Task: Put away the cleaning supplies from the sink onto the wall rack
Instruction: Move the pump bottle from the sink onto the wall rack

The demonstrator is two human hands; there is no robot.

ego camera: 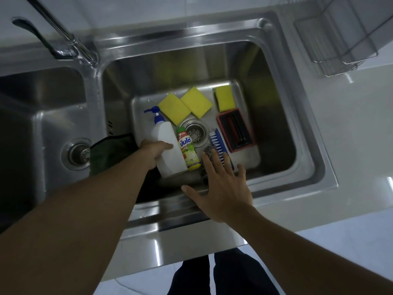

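In the right basin of the steel sink (306,133) lie the cleaning supplies. My left hand (154,151) grips a white pump bottle (168,145) with a blue pump, lying on its side. Beside it lies a small green-labelled bottle (188,149). My right hand (221,188) hovers with fingers spread over a steel scourer (207,152) and a blue-and-white brush (217,145). Two yellow sponges (174,108) (196,102) and a third sponge (224,97) lie at the back. A red tray (235,133) sits to the right. The wire wall rack (340,45) hangs at the upper right.
A dark green cloth (108,152) drapes over the divider between the basins. The faucet (70,42) rises at the upper left. The left basin has a drain (77,154). White countertop (350,150) runs to the right of the sink.
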